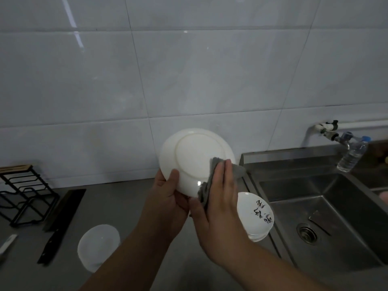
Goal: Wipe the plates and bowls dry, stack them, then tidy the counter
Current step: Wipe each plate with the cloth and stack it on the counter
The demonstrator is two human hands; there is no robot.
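Plate: held up over the counter, back side showing.
Left hand: grips the lower left rim.
Right hand: straight fingers press the cloth on the lower right rim.
Next wipe: probably up and left from the cloth.

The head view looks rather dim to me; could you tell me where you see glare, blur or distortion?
Head view: dim and grey overall; streaks of glare on the wall tiles; a small bright highlight near the lower rim of the plate; wide-angle bending of the tile joints and the sink edges; the knife at lower left looks soft; the forearms darken toward the bottom edge.
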